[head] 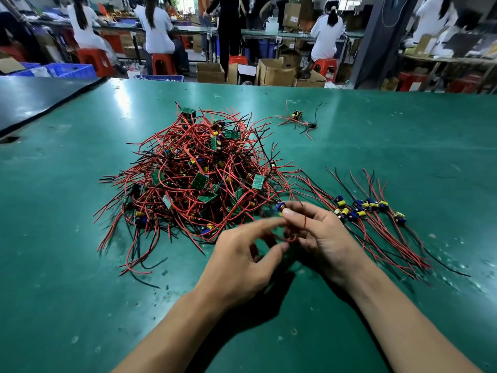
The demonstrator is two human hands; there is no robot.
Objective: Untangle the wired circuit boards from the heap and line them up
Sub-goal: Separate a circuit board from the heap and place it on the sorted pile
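right hand point(322, 238): pinches a wired circuit board point(281, 207) by heap's near-right edge | left hand point(242, 265): fingers spread, thumb at its red lead point(291, 239) | heap point(199, 179): mid green table point(80, 292) | lined-up row point(360, 207): right of the hands | board print: too small to read

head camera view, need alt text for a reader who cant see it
Two bare hands work over a green table: the right hand pinches one wired circuit board while the left hand reaches toward its red wires. A large tangled heap of boards lies just beyond, and a row of untangled boards lies to the right.
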